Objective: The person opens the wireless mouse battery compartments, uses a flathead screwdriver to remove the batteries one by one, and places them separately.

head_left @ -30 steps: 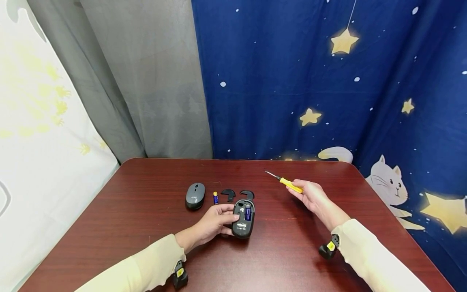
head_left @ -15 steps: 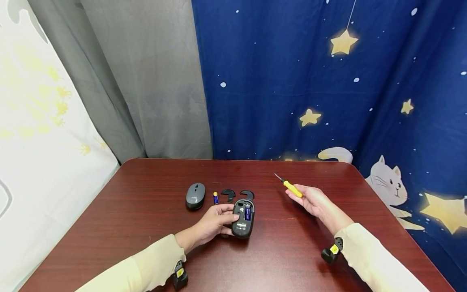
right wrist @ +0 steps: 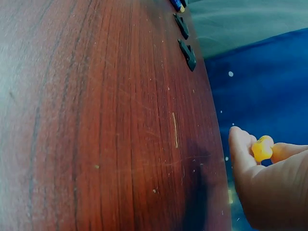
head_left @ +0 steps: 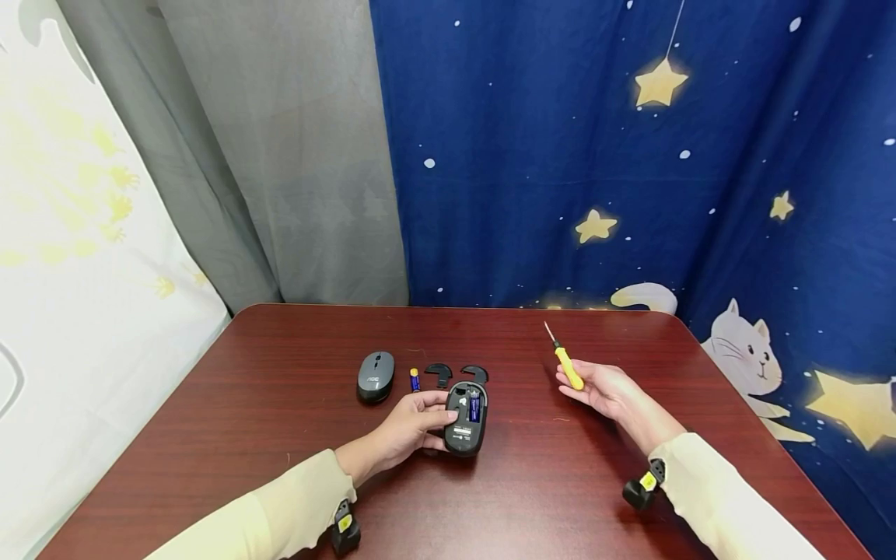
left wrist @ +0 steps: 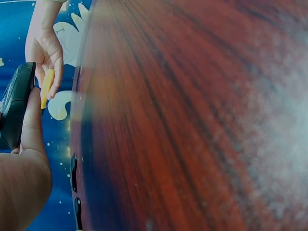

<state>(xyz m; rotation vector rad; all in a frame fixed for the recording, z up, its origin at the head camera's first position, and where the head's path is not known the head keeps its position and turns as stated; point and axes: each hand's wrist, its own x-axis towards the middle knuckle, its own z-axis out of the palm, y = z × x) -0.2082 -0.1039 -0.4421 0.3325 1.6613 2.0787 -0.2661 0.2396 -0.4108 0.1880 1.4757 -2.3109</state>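
L hand [head_left: 409,428] grips upturned mouse [head_left: 467,418] mid-table, 2 batteries inside; R hand [head_left: 602,389] pinches 1 screwdriver [head_left: 565,362]. Also: 1 gray mouse [head_left: 375,375], 1 loose battery [head_left: 414,379], 2 covers [head_left: 439,372].

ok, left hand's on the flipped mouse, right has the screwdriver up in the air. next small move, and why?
Probably bring the right hand in and down so the yellow screwdriver tip points at the upturned mouse. The tip now aims up and away, well right of it, while the left hand steadies the mouse with its battery bay open and a battery seated.
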